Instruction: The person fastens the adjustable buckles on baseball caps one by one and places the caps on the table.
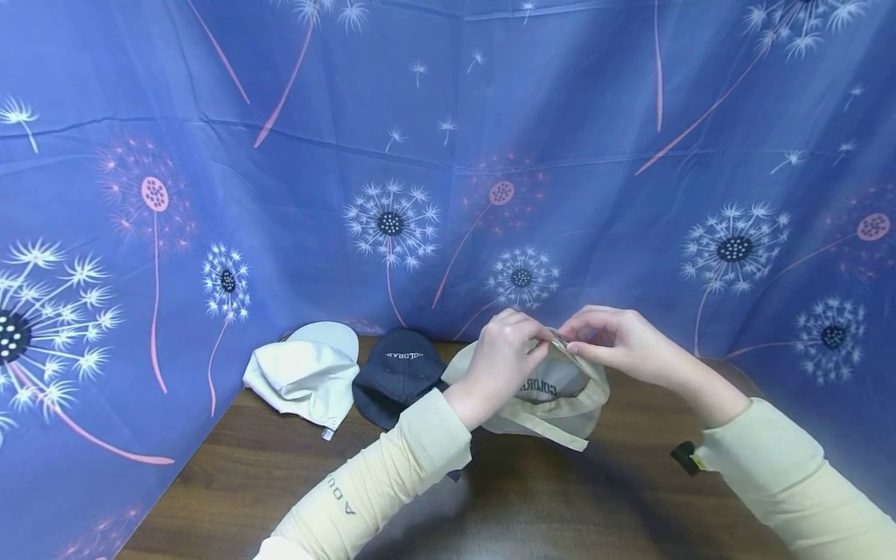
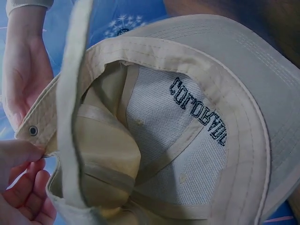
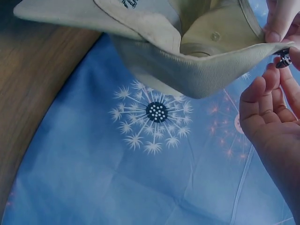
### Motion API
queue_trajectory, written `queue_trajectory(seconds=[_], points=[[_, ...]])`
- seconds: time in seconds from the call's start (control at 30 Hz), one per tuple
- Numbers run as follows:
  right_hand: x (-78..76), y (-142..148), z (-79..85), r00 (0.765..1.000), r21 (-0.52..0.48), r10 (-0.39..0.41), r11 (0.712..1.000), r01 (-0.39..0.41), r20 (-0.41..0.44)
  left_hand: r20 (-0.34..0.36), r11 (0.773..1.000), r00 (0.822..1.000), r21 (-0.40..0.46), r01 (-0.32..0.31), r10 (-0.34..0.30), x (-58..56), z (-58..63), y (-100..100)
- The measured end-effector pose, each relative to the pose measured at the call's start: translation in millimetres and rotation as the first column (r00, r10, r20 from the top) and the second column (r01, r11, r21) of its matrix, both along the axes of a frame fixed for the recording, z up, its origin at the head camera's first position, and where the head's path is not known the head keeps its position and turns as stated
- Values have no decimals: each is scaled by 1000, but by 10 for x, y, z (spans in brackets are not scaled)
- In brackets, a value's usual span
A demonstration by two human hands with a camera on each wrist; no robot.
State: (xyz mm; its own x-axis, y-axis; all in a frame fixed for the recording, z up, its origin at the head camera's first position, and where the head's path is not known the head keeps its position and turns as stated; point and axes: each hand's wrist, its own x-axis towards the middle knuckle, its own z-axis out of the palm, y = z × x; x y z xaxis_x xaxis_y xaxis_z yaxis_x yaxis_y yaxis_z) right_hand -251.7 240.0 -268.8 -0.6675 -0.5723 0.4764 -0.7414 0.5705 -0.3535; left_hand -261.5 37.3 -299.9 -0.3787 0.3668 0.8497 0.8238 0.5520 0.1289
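A beige cap (image 1: 595,389) hangs between both hands with its inside facing me, and its stitched lettering (image 2: 199,112) shows reversed. My left hand (image 1: 500,354) pinches the cap's back edge between thumb and fingers, close to a metal eyelet (image 2: 33,131). From the other side my right hand (image 1: 623,342) pinches the same back edge at a small dark metal buckle (image 3: 284,59), partly covered by the fingers. A loose pale band (image 2: 71,103) crosses in front of the opening.
Left of the held cap, a dark cap (image 1: 399,365) and a white cap (image 1: 301,377) lie on the brown wooden table (image 1: 546,505). A blue dandelion-print cloth (image 1: 448,155) hangs behind and around the table.
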Motion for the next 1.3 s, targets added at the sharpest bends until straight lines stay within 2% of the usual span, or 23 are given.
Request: queue_trajectory(seconds=[0.1, 0.3, 0.43, 0.67, 0.8, 0.9, 1.07, 1.17, 1.3], points=[[-3, 11, 15, 1000, 6, 22, 1000, -22, 1, 7, 1000, 1000, -11, 1, -1, 9, 10, -3], [40, 12, 39, 995, -8, 11, 1000, -10, 99, 22, 999, 1000, -41, 22, -21, 33, 23, -15], [48, 10, 53, 992, -18, 16, 1000, -14, 122, 46, 997, 998, -67, 40, -37, 45, 45, -41], [33, 34, 66, 990, 1, 9, 1000, -9, 139, 131, 990, 991, -141, 29, -11, 111, 169, -191], [29, 51, 65, 990, -12, 21, 1000, -19, 140, 137, 979, 989, -184, 87, -62, 182, 257, -308], [27, 55, 68, 991, -18, 31, 999, -29, 127, 117, 954, 984, -253, 162, -136, 236, 290, -380], [25, 59, 66, 992, -22, 27, 999, -25, 122, 83, 880, 960, -386, 277, -267, 343, 199, -406], [23, 56, 62, 993, -21, 19, 1000, -16, 118, 48, 836, 957, -475, 275, -287, 391, 84, -387], [21, 50, 54, 994, -17, 8, 1000, -6, 108, -53, 785, 961, -590, 188, -270, 429, -82, -362]])
